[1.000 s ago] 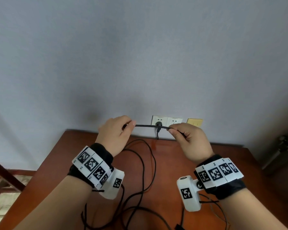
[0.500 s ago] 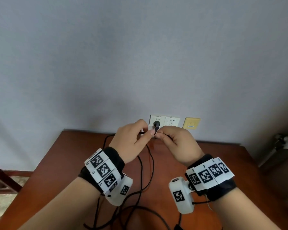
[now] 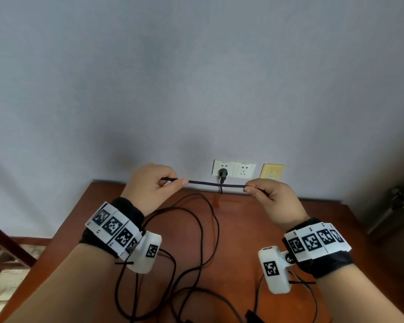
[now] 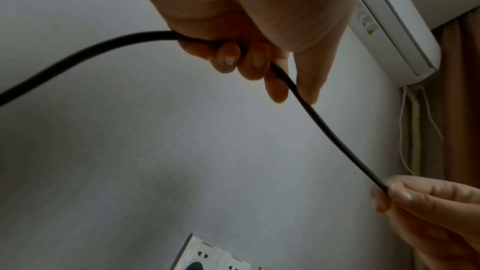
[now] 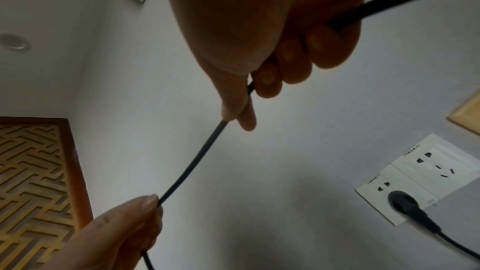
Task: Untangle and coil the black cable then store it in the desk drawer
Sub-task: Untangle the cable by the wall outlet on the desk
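A thin black cable [image 3: 216,183] is stretched straight between my two hands above the far edge of the wooden desk [image 3: 254,220]. My left hand [image 3: 156,185] pinches it at the left, its fingers curled round the cable [image 4: 337,130] in the left wrist view. My right hand [image 3: 264,194] pinches it at the right, thumb and fingers closed on the cable [image 5: 192,163] in the right wrist view. More of the cable lies in loose tangled loops [image 3: 196,248] on the desk below my wrists. The desk drawer is out of sight.
A white double wall socket [image 3: 233,169] holds a black plug [image 3: 222,174] just behind the stretched cable; a yellow plate [image 3: 273,171] sits to its right. A dark wooden chair frame [image 3: 7,248] stands at the left. An air conditioner [image 4: 397,17] hangs high on the wall.
Half a second ago my hands met in front of the socket. They have moved apart again, drawing a straight length of cable between them.
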